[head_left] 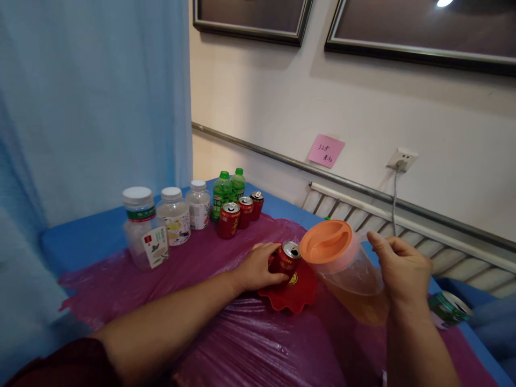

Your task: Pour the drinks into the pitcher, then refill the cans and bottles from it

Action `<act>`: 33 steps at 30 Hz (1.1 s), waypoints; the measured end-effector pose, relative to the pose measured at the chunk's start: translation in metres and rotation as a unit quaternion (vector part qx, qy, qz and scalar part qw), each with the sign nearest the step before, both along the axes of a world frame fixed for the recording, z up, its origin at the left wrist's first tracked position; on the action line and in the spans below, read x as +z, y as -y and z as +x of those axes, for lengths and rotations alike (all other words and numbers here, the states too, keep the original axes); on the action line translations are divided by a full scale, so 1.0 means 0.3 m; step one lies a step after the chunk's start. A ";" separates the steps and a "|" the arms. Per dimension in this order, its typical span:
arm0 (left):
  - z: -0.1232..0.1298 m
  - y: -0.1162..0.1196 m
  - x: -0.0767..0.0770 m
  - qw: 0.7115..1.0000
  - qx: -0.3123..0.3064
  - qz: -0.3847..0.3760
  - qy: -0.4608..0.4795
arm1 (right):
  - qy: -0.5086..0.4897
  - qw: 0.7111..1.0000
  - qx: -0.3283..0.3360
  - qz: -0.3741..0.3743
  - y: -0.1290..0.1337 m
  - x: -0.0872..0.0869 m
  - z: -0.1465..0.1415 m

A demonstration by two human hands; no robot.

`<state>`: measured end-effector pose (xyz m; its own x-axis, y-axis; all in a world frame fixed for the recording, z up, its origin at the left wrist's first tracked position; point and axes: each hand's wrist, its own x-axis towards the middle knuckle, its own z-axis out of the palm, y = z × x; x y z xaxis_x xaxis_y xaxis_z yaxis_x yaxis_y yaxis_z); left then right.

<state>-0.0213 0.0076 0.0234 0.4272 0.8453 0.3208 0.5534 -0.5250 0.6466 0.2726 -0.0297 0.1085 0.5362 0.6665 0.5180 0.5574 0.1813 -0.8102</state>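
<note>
Left hand [258, 266] clamped the can [287, 264] at the red mat [296, 301], likely to steady it, while the right hand [407, 274] gripped the jug [357, 301] tilted, lid [326, 242] near the can's opening [295, 251]; other cans [229, 223] stood far left, probably for clearance.

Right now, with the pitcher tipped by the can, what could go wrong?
The pitcher tilts with its lid close to the opening of the red can; liquid might miss it and wet the left hand or the red mat.

The purple sheet is wrinkled, so it could shift and unsteady the can.

The green can stands close to the right hand; a swing back might knock it.
</note>
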 end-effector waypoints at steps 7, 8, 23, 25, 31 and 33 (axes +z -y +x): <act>0.001 -0.002 0.002 1.000 0.004 0.000 -0.001 | -0.006 1.000 -0.004 -0.005 0.008 0.013 -0.011; 0.001 -0.002 0.002 1.000 0.004 0.000 -0.001 | -0.012 1.000 -0.004 -0.004 0.010 0.014 -0.012; -0.001 -0.004 0.002 1.000 0.001 -0.004 -0.006 | -0.006 1.000 -0.009 -0.008 0.016 0.016 -0.018; -0.002 -0.004 0.001 1.000 0.002 -0.002 -0.007 | -0.003 1.000 -0.006 0.000 0.017 0.017 -0.019; -0.003 -0.006 0.000 1.000 0.003 -0.009 -0.009 | 0.006 1.000 -0.018 -0.007 0.022 0.026 -0.026; -0.003 -0.007 0.001 1.000 0.004 -0.011 -0.009 | -0.007 1.000 -0.016 -0.015 0.023 0.030 -0.028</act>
<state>-0.0223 0.0096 0.0235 0.4254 0.8561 0.2935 0.5698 -0.5053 0.6481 0.2640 -0.0366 0.1176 0.5645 0.6640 0.4904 0.5509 0.1394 -0.8229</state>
